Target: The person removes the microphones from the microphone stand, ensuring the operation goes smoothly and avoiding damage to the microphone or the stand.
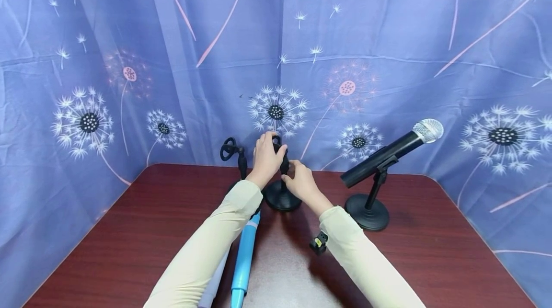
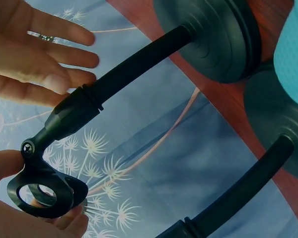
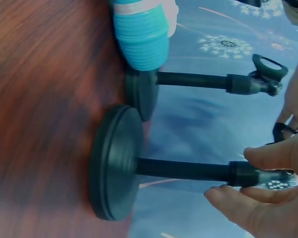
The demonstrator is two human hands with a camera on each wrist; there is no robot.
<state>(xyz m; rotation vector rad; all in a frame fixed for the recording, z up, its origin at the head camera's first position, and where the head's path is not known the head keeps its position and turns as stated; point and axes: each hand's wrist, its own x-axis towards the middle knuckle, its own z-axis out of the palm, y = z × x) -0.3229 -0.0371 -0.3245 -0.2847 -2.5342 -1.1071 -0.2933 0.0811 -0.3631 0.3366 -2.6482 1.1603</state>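
Note:
A black desktop microphone stand (image 1: 282, 197) stands upright on its round base at the table's back middle. My left hand (image 1: 264, 160) holds the clip (image 2: 64, 198) at its top, thumb by the joint screw and fingers behind the ring. Just below, my right hand (image 1: 304, 184) pinches the collar (image 3: 243, 173), with thumb and fingers on opposite sides. To the left is a second black stand (image 3: 193, 80) with an unfilled clip, its base partly hidden by my left arm in the head view.
A third stand (image 1: 372, 212) on the right carries a black microphone (image 1: 384, 157) with a silver mesh head. A long blue tube-shaped object (image 1: 245, 255) lies beside my left forearm, a pale one partly under the sleeve. Behind the dark red table (image 1: 172, 202) hangs a blue dandelion-print curtain (image 1: 207, 102).

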